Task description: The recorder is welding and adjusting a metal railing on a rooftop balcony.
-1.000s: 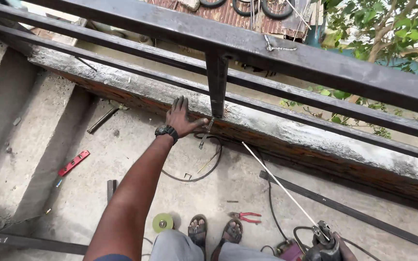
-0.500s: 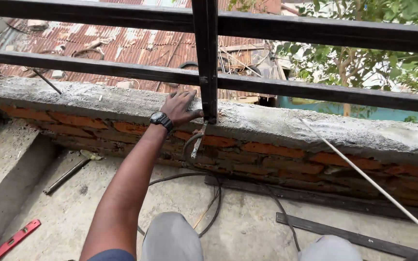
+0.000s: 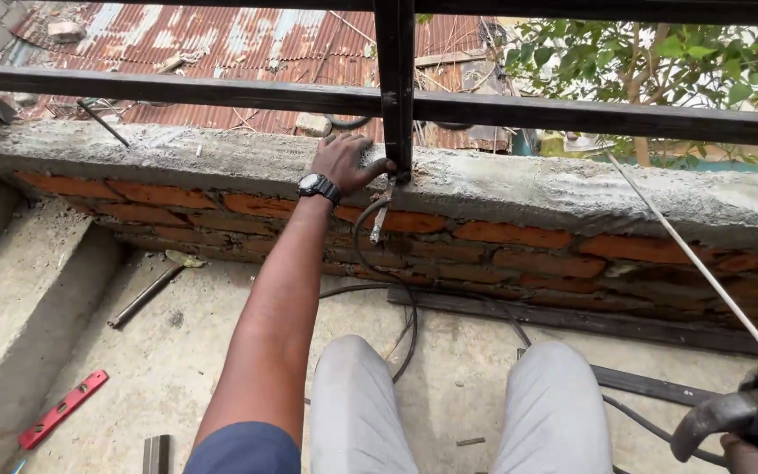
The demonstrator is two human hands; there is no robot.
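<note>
We are bracing our left hand [image 3: 344, 162], fingers spread flat, against the black vertical steel bar [image 3: 395, 88] on the rough concrete-capped brick wall [image 3: 528, 189] while our right hand [image 3: 747, 452] is gripping the grey electrode holder [image 3: 739, 417], whose thin white welding rod [image 3: 686, 254] may swing into the wall.

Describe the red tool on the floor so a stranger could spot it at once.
Start at the brick wall and drop to the concrete floor on the left. The red spirit level lies flat there, slanting. It is the only bright red thing; the nearby hammer is dull grey.
</note>
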